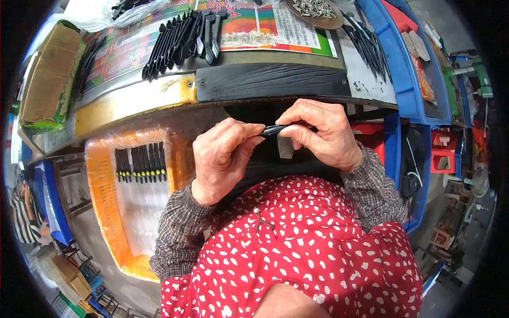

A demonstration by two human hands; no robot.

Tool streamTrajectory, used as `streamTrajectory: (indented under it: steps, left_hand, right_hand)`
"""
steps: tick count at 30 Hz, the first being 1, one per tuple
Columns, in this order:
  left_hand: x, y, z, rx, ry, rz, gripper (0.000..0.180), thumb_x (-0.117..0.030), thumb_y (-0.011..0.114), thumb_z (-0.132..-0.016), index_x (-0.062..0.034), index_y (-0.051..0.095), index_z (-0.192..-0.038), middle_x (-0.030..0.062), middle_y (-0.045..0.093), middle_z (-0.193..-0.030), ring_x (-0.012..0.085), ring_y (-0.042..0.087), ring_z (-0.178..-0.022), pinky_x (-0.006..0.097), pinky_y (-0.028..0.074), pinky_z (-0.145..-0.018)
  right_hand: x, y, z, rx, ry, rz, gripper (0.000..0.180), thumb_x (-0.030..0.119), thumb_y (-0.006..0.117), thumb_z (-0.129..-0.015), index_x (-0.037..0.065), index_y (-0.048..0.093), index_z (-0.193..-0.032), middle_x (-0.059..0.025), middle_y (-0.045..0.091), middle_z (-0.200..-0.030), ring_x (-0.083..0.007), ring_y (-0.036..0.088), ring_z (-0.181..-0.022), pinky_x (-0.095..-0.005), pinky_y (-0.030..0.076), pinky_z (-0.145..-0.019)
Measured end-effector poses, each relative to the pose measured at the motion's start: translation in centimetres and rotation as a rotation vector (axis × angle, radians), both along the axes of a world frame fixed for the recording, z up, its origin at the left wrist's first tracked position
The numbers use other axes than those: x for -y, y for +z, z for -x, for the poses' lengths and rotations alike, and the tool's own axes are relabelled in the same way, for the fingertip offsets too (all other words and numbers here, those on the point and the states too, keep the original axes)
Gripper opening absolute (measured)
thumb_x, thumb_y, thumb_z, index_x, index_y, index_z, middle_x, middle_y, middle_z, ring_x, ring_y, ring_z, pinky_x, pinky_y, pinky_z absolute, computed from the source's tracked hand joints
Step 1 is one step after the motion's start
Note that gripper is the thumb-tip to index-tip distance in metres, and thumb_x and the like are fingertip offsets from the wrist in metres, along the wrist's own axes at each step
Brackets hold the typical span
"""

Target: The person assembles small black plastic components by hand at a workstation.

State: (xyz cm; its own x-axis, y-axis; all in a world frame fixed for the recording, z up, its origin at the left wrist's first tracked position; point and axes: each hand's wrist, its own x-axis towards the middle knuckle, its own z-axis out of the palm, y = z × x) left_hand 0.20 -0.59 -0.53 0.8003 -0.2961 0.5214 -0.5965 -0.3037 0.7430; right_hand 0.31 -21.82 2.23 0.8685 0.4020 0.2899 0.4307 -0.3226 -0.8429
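Note:
Between my two hands, just below the bench's front edge, is a slim, glossy black piece (273,130). My left hand (222,156) pinches one end of it between thumb and fingers. The other end is gripped by the thumb and forefinger of my right hand (327,135). My fingertips cover both ends, so its exact kind cannot be made out. On the bench beyond, several long black handle-like pieces (172,46) lie side by side in a row. More slender black pieces (367,46) lie in a loose bunch at the right.
A brown round dish (330,23) holds many small metal fasteners. A black pad (270,82) lines the bench edge. At left stand a cardboard box (50,74) and, lower, an orange crate (101,212) with yellow-tipped black pieces (140,161). A blue bin (405,79) is at right.

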Motion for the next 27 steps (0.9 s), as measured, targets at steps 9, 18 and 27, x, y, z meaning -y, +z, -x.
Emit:
streamTrajectory:
  steps: [9,18,27]
  left_hand:
    - [0.2,0.3,0.0,-0.06,-0.002,0.007,0.018,0.002,0.073,-0.076,-0.0039,0.067,-0.091,0.0091,0.065,-0.076,0.0226,0.063,-0.064,0.03,0.048,-0.056]
    - [-0.3,0.7,0.5,-0.168,-0.02,0.027,0.016,0.004,0.073,-0.077,-0.0001,0.066,-0.091,0.0083,0.067,-0.079,0.015,0.065,-0.071,0.025,0.05,-0.064]
    - [-1.4,1.3,-0.3,-0.094,-0.069,-0.026,0.021,0.006,0.072,-0.075,-0.0013,0.065,-0.094,0.0084,0.066,-0.081,0.0171,0.064,-0.066,0.026,0.048,-0.055]
  right_hand:
    - [-1.0,-0.3,-0.3,0.031,0.021,0.016,0.012,0.002,0.065,-0.088,-0.004,0.064,-0.099,-0.0065,0.059,-0.079,-0.0095,0.059,-0.06,-0.0224,0.047,-0.052]
    - [-1.0,0.5,-1.0,0.128,0.093,0.077,0.013,0.006,0.07,-0.082,-0.001,0.065,-0.092,-0.0086,0.061,-0.074,-0.0194,0.061,-0.061,-0.0291,0.046,-0.054]
    - [-2.2,1.2,-0.5,-0.007,0.031,0.056,0.014,0.005,0.069,-0.082,-0.001,0.061,-0.092,-0.0125,0.062,-0.08,-0.0253,0.062,-0.067,-0.0328,0.047,-0.058]
